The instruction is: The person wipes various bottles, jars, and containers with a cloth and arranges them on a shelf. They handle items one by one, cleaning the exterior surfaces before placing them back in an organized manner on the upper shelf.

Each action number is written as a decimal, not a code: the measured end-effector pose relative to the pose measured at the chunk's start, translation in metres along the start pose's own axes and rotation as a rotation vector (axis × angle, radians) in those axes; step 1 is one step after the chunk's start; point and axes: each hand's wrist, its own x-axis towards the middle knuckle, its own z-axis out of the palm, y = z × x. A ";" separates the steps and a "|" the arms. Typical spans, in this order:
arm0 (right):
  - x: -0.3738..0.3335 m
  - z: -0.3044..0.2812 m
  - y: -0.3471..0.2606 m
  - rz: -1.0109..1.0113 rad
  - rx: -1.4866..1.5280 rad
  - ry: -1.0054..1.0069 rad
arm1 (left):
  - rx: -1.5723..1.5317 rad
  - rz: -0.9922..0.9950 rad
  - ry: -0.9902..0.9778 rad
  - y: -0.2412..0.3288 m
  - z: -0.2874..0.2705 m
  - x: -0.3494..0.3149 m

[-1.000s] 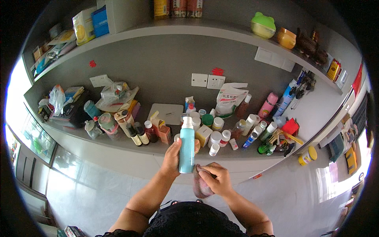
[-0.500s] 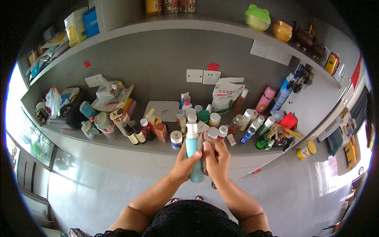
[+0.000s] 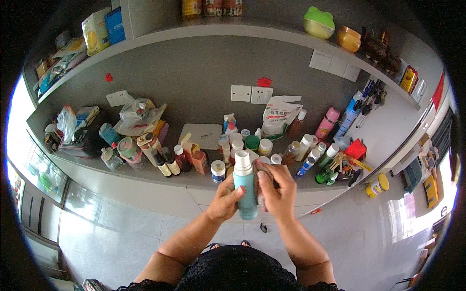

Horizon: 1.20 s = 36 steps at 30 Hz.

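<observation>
Pale blue bottle with white top: held up off the counter, in front of its edge, top end toward the jars. Left hand is clamped on it, thumb across the near face; the other fingers are mostly hidden. Right hand pinches a pinkish-grey cloth, thumb on the near side, cloth against the bottle's right flank. Pressure: can't tell.

Step in hand, my read: wiping down the bottle's side. Next move calls for a steady left grip, cloth kept bunched under the right thumb, and a turn of the bottle to get at the face under the left palm. White top looks slick-edged; I'd go light there.

Outward: white jar with dark label just beyond the left hand, orange-brown box left of it, white pouch farther back, pink bottle to the right. All on the grey counter.
</observation>
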 end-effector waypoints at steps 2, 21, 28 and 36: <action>-0.009 0.002 0.005 0.139 0.050 -0.031 | 0.029 0.030 0.044 0.008 0.011 0.004; -0.069 0.008 0.047 0.769 0.540 0.023 | -0.192 0.304 0.287 0.035 0.020 0.018; -0.080 0.007 0.029 0.530 0.460 -0.294 | 0.109 0.553 0.366 0.049 0.044 0.019; 0.057 -0.034 -0.079 -0.154 0.168 -0.113 | 0.602 0.718 0.207 0.189 0.117 0.045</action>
